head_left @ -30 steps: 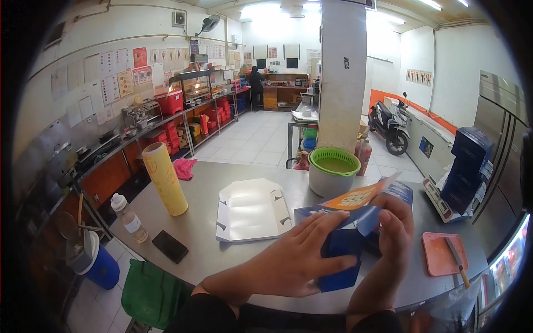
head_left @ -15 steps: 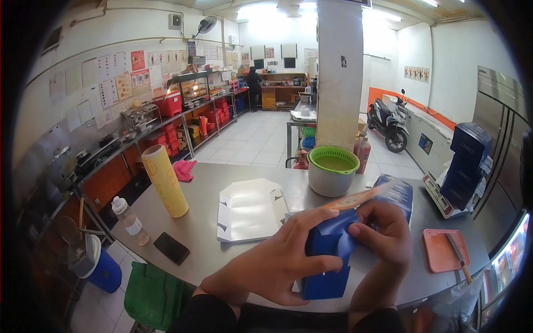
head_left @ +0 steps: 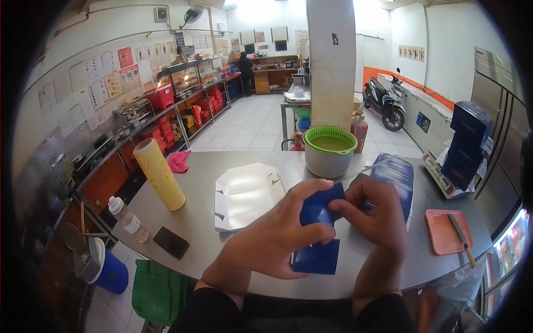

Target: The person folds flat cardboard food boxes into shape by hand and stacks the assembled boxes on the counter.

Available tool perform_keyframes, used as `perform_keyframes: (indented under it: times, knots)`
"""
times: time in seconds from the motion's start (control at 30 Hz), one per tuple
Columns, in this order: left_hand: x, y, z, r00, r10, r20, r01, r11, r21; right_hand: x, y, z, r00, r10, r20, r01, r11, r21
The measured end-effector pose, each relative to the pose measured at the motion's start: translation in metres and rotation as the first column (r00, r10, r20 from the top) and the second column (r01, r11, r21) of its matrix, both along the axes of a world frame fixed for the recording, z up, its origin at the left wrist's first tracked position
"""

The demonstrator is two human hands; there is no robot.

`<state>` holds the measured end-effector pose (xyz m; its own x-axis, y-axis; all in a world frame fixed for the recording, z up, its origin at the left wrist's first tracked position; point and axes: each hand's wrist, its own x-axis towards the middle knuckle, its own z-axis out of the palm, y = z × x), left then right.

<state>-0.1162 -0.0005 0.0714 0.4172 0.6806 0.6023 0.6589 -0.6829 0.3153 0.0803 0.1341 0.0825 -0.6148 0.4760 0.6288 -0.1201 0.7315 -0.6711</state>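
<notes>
A small dark blue card box is held above the front of the steel table. My left hand wraps round its left side, the thumb across its face. The fingers of my right hand pinch its upper right edge. Flat white cardboard lies just beyond my left hand. Behind my right hand are blue printed cartons. A grey pot with a green strainer stands at the table's far edge.
On the left are a yellow roll, a bottle, a phone and a pink cloth. An orange tray with a knife and a scale bearing blue boxes are on the right. A person stands far back.
The box's orange printed flap has gone out of sight, and its plain blue side now shows. My right hand has closed on the upper edge. The camera view has tilted down slightly.
</notes>
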Motion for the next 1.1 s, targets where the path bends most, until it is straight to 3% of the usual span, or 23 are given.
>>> perform_keyframes:
  times: [0.2, 0.4, 0.6, 0.7, 0.83, 1.03, 1.1]
  knots:
    - [0.003, 0.007, -0.004, 0.998, 0.058, -0.016, -0.056, 0.993, 0.103, 0.003, 0.004, -0.003, 1.0, 0.012, -0.018, -0.012, 1.0, 0.014]
    - [0.008, 0.005, -0.003, 0.997, 0.078, -0.024, -0.073, 0.986, 0.151, 0.005, 0.009, -0.006, 0.977, 0.209, -0.037, -0.212, 0.95, -0.231]
    - [0.01, 0.007, -0.006, 0.993, 0.111, -0.038, -0.099, 0.967, 0.235, 0.003, 0.001, -0.002, 0.956, 0.292, -0.041, -0.292, 0.922, -0.255]
    - [0.01, 0.006, -0.006, 0.987, 0.152, -0.054, -0.132, 0.954, 0.269, 0.006, 0.003, -0.002, 0.971, 0.23, 0.065, -0.223, 0.969, -0.109]
    - [0.01, 0.008, -0.003, 0.971, 0.233, -0.06, -0.208, 0.937, 0.281, 0.0, 0.002, -0.011, 0.997, 0.047, 0.064, -0.061, 0.968, 0.244]
    - [0.004, 0.018, -0.007, 0.934, 0.343, -0.101, -0.281, 0.879, 0.386, -0.004, 0.005, 0.001, 0.988, 0.038, 0.149, -0.051, 0.995, 0.089]
    - [0.007, 0.018, -0.007, 0.933, 0.353, -0.073, -0.3, 0.873, 0.385, -0.008, 0.007, -0.005, 0.999, 0.04, 0.028, -0.044, 0.98, 0.195]
